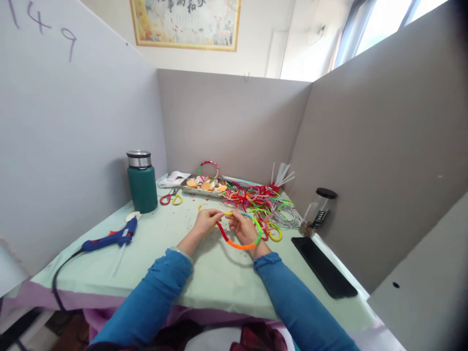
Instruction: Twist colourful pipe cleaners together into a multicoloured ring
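Note:
A ring (243,246) wrapped in red, orange, green, blue and yellow fuzzy stems is held up over the table. My left hand (207,222) pinches its upper left part, where a yellow stem shows, with a loose yellow end sticking out beyond the fingers. My right hand (242,227) is closed on the yellow stem at the top, and the ring curves around in front of that hand and wrist. The fingertips of both hands are close together.
On the left stand a green bottle (142,187) and a blue glue gun (117,237). Behind are scissors (171,198), a tray (204,193), another ring (208,162) and piled fuzzy stems (256,197). To the right lie a jar (320,209) and a black phone-like slab (323,267).

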The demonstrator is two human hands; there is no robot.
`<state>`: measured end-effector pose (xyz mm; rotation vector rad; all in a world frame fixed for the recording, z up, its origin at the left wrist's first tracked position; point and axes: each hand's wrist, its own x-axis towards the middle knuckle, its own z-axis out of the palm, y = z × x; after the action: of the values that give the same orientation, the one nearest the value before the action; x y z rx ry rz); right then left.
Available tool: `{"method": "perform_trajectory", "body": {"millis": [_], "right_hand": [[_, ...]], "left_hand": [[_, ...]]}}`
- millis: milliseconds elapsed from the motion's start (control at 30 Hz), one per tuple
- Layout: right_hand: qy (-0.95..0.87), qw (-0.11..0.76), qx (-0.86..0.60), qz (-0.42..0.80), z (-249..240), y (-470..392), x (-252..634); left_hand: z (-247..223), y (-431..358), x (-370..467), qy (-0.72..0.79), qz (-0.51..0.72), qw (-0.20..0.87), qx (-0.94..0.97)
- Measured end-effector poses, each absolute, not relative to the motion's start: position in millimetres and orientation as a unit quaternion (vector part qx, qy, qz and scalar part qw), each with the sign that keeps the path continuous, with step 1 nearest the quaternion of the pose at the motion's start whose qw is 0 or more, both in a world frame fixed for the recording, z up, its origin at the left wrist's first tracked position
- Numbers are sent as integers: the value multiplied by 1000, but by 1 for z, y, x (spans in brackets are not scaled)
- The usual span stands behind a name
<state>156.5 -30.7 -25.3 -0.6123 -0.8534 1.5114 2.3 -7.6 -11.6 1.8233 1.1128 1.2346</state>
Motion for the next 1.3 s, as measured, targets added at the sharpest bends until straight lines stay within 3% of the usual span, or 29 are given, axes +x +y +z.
{"method": "perform_trajectory", "body": {"millis": [267, 800, 1033, 1300], "right_hand": [[-408, 609, -297, 611, -29, -30, 153], [-472, 607, -317, 555, -24, -34, 153], [-477, 600, -290, 573, -25, -33, 151], [-331, 617, -222, 679, -22, -24, 168]], "left_hand": [[-21, -2, 0, 440, 480, 318, 689], [-10, -10, -3, 422, 405, 439, 682], [-9, -7, -5, 416, 475, 479, 610], [-16, 8, -15, 506, 590, 363, 515]]}}
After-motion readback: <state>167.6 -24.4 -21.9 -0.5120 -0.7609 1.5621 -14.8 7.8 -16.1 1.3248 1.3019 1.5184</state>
